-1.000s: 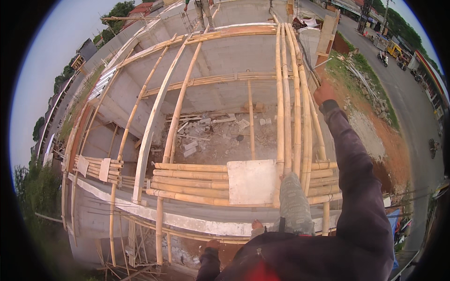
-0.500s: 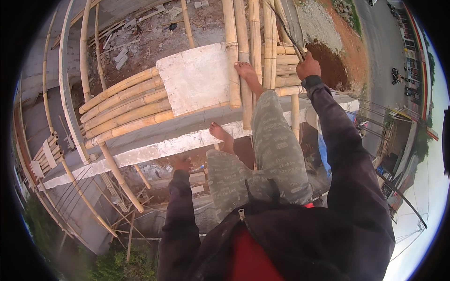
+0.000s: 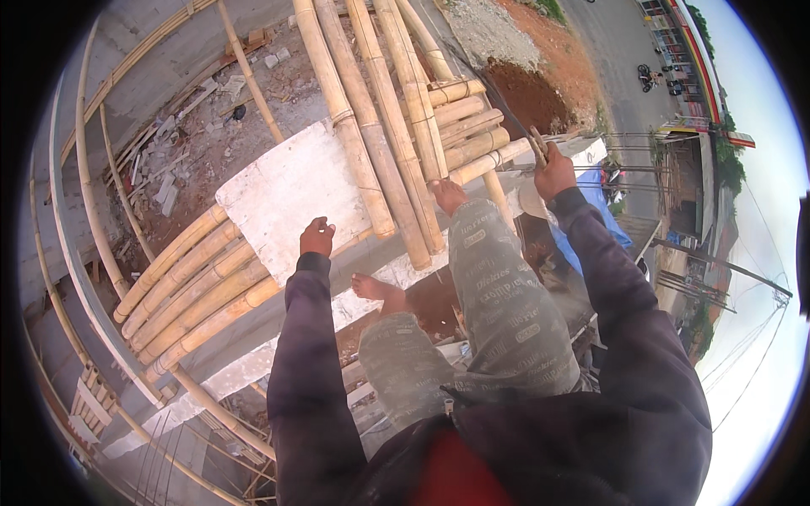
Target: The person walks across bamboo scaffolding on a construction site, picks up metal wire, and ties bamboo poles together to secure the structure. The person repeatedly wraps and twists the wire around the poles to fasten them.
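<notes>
My left hand [image 3: 316, 236] hovers over the lower edge of a white, dusty board [image 3: 291, 190], fingers apart and holding nothing. The board lies across a row of bamboo poles [image 3: 207, 274]. Farther right, my right hand [image 3: 554, 173] is closed around the brownish end of a thin dark rod [image 3: 537, 145]; the rod runs away toward the upper left, and its far end is hard to make out. One bare foot [image 3: 450, 196] is by the ends of several upright bamboo poles [image 3: 371, 126]. My other foot [image 3: 371, 288] rests on a narrow white concrete ledge [image 3: 253, 363].
Crosswise bamboo poles [image 3: 477, 139] form a platform at the right. Below lies rubble-strewn ground [image 3: 245, 110]. A blue tarp [image 3: 586, 211] hangs beyond my right arm. A road [image 3: 616, 76] with a motorcycle [image 3: 648, 78] runs far below. Bamboo uprights [image 3: 84, 160] stand at the left.
My left hand has risen from below the ledge to over the board. The view has shifted and tilted, and my foot now sits lower against the upright poles. My right hand keeps hold of the rod.
</notes>
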The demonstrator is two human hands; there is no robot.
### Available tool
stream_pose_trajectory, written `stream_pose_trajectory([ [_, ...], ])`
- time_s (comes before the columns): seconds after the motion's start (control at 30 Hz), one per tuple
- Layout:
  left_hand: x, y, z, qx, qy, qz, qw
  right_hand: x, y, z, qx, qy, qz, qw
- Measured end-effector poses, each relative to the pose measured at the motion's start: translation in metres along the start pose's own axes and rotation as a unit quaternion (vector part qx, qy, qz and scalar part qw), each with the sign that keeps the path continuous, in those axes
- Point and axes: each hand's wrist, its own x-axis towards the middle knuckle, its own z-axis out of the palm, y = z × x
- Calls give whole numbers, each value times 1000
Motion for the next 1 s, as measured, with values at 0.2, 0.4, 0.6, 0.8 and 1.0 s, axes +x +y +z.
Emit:
stream_pose_trajectory([
  [0.2, 79, 31, 97, 113, -30, 26, 993, 15, 51, 2, -48, 70, 90, 992],
  [0.4, 117, 41, 175, 200, -35, -24, 979, 40, 103, 79, -45, 52, 161, 985],
  [0.6, 112, 55, 192, 300, -20, -65, 952, 56, 79, 156, 118, 89, -23, 989],
  [0.8, 125, 132, 179, -673, -217, 36, 706, 52, -44, 244, 223, -72, -334, 913],
  [1.0, 164, 116, 162, -716, -50, -113, 687, 75, -61, 307, 412, -34, -256, 874],
])
